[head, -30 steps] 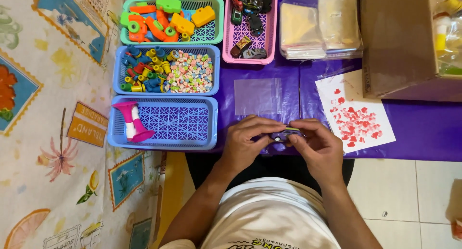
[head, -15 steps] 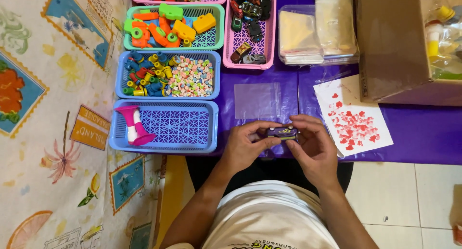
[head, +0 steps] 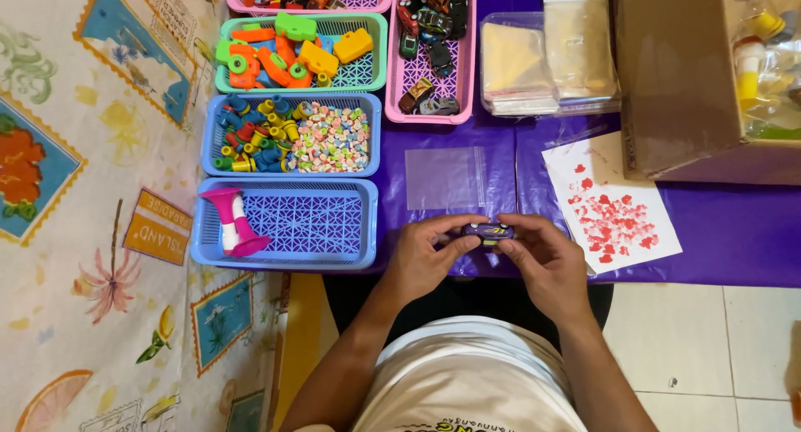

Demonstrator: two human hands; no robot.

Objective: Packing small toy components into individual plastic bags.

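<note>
— What do I have at lower centre?
— One small purple toy car (head: 489,231), grasped between my left hand (head: 425,257) and right hand (head: 542,261), both grips pinched on it, fingers curled.
— Beyond it?
— One clear bag (head: 445,178) on the table (head: 734,232); five baskets, two blue (head: 288,257), the upper ones cropped.

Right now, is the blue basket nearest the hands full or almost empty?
Almost empty: the blue basket holds only a pink and white toy at its left end; bare mesh elsewhere.
</note>
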